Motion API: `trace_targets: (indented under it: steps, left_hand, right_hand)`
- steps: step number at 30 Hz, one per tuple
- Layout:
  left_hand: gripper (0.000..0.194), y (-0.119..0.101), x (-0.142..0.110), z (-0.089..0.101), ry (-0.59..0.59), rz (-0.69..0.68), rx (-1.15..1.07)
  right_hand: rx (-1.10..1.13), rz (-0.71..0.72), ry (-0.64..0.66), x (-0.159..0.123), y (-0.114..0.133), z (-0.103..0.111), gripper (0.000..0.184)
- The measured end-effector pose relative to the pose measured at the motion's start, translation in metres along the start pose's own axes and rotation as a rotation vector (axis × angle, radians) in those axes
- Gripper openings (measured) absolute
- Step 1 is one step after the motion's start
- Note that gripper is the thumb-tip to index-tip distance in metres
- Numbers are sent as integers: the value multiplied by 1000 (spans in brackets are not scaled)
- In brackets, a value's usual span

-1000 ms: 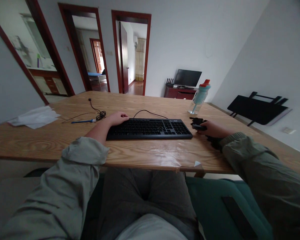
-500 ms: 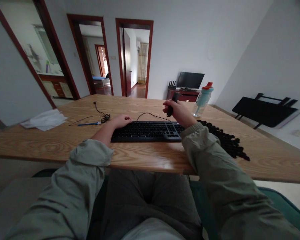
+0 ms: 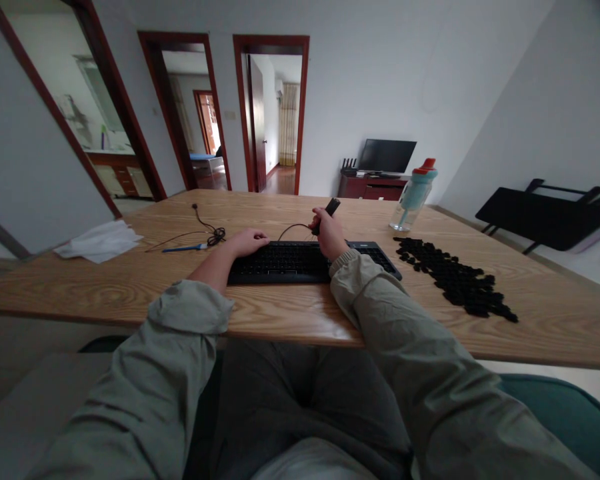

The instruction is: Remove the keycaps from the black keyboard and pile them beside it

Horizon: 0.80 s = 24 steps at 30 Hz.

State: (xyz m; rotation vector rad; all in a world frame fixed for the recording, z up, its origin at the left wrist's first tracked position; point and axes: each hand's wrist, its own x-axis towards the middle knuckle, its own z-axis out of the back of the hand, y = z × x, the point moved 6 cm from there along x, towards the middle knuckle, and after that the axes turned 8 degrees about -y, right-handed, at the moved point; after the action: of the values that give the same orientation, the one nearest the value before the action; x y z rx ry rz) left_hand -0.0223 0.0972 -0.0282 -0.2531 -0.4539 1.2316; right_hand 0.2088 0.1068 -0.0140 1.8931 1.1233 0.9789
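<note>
A black keyboard (image 3: pixel 280 267) lies on the wooden table in front of me. My left hand (image 3: pixel 249 243) rests at its upper left corner, fingers curled together over the edge. Above the right half of the keyboard, my right hand (image 3: pixel 330 233) is closed around a short black tool (image 3: pixel 333 206), tilted with its upper end to the right. Thin wire-like lines show faintly by the tool's lower end; that end is mostly hidden by my fingers. To the right lies a spread of small black pieces (image 3: pixel 455 277), which look like keycaps.
A clear bottle with a red and teal lid (image 3: pixel 414 197) stands behind the black pieces. At the left are white tissue (image 3: pixel 103 241), a blue-handled brush (image 3: pixel 183 249) and a coiled dark cable (image 3: pixel 216 235). The table's front edge (image 3: pixel 290 337) is close to my lap.
My right hand has moved left and slightly down over the keyboard with the black tool, uncovering the keyboard's right end. My left hand keeps its place. The view has shifted slightly.
</note>
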Motion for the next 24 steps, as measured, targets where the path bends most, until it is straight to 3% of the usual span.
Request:
trace_targets:
  steps: [16,24]
  left_hand:
    - [40,-7,-4,3,0,5,32]
    - [39,-2,0,1,19,14,28]
  right_hand:
    - [37,-45,-9,-1,-2,1,20]
    - [-83,63,72,-15,2,-3,14]
